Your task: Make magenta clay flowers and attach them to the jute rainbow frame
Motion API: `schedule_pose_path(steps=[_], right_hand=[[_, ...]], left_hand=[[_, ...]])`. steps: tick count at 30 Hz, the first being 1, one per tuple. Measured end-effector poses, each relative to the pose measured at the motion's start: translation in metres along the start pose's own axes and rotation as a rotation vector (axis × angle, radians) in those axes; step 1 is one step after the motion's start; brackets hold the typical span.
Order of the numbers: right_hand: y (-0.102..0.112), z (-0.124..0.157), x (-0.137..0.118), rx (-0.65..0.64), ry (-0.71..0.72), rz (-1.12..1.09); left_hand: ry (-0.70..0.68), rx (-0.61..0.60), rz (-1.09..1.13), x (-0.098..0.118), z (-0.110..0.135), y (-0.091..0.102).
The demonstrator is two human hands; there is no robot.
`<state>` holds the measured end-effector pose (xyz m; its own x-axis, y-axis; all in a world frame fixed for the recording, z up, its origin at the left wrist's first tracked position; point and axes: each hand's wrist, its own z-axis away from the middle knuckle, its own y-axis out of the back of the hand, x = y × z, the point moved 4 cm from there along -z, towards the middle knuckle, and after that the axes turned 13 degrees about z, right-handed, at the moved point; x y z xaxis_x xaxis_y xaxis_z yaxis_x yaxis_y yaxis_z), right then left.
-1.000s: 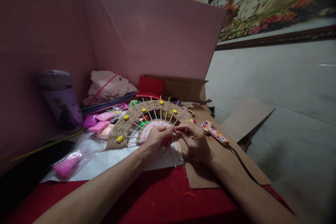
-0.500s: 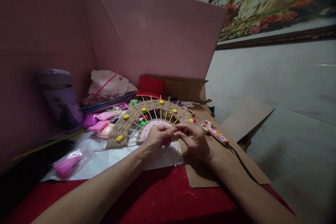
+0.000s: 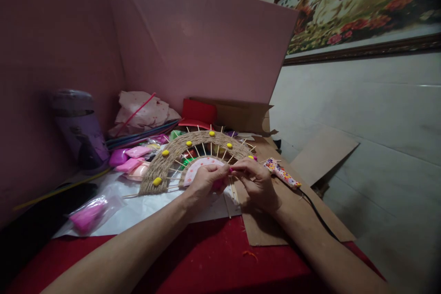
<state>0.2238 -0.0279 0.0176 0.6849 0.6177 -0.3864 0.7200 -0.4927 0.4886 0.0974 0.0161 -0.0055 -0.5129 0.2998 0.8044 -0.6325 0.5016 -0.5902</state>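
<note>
A half-round fan of jute twine (image 3: 179,149) woven over thin wooden sticks lies on white paper (image 3: 144,206), with yellow clay dots along its arc and a pink spotted half-disc (image 3: 198,167) at its core. My left hand (image 3: 205,181) is closed on a lump of pink clay (image 3: 217,185) at the fan's lower right. My right hand (image 3: 257,181) pinches a small bit of pink clay at its fingertips, touching the left hand's fingers just above the loose stick ends (image 3: 233,190).
A patterned glue gun (image 3: 282,174) with a black cord lies on brown cardboard (image 3: 265,229) to the right. Packets of pink clay (image 3: 132,158), a bagged pink piece (image 3: 87,216), a purple tumbler (image 3: 81,131) and a pink board backdrop (image 3: 193,41) stand to the left and behind. Red cloth (image 3: 213,257) covers the near table.
Both hands stay together at the fan's lower right, the fingers shifting only slightly as they work the pink clay. Nothing else has moved.
</note>
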Motion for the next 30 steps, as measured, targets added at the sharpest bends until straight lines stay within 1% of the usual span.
schedule_pose_path(steps=[5,8,13,16,21,26,30], right_hand=[[-0.001,0.0001,0.0007,-0.026,-0.022,0.029],[-0.0011,0.0004,0.0011,-0.012,-0.01,0.006],[-0.0021,0.0013,0.0026,-0.014,-0.022,0.017],[-0.0015,0.0011,0.0016,-0.001,-0.004,-0.007],[-0.0022,0.0007,0.0017,-0.043,-0.021,0.029],[-0.0013,0.0007,0.0009,-0.026,0.011,0.021],[-0.0017,0.0012,0.0022,-0.027,-0.012,0.045]], left_hand=[[-0.032,-0.021,-0.035,-0.0004,-0.0018,0.0008],[-0.017,-0.003,-0.001,-0.0002,-0.0019,0.0015],[-0.025,-0.008,-0.035,0.0007,-0.0011,0.0003],[-0.013,-0.001,0.008,-0.0015,-0.0017,0.0016],[-0.011,-0.02,0.004,-0.0022,-0.0021,0.0025],[0.012,0.011,0.025,-0.0009,-0.0001,0.0003],[0.002,-0.004,0.02,-0.0001,-0.0006,-0.0001]])
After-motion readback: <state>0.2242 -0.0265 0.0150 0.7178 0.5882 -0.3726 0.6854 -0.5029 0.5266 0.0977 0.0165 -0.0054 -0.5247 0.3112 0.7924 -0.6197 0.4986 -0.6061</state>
